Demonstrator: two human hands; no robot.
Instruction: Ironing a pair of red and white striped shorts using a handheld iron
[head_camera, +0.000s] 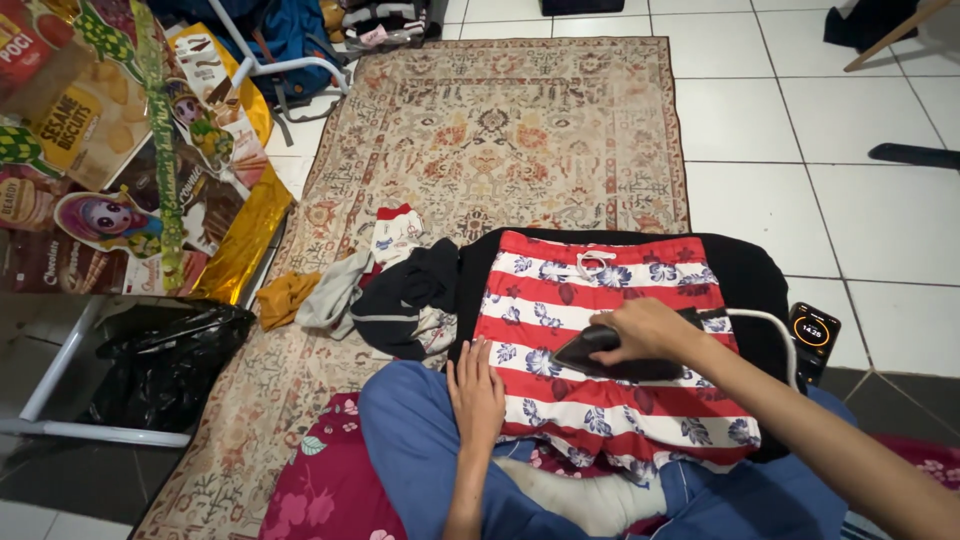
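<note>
Gripping the dark iron (615, 355) in your right hand (645, 330), you press your flat, empty left hand (477, 395) beside it to keep the striped shorts (600, 300) taut.

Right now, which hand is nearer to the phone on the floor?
The right hand. It grips the iron on the striped shorts, close left of the phone. The left hand rests at the shorts' far edge.

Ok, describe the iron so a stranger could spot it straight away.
Start at the patterned rug, then drop to the red-and-white striped shorts spread on a black pad at its near end. The iron lies on them under the right hand: dark, wedge-shaped, trailing a white cord, unlike the soft clothes heaped alongside.
</note>
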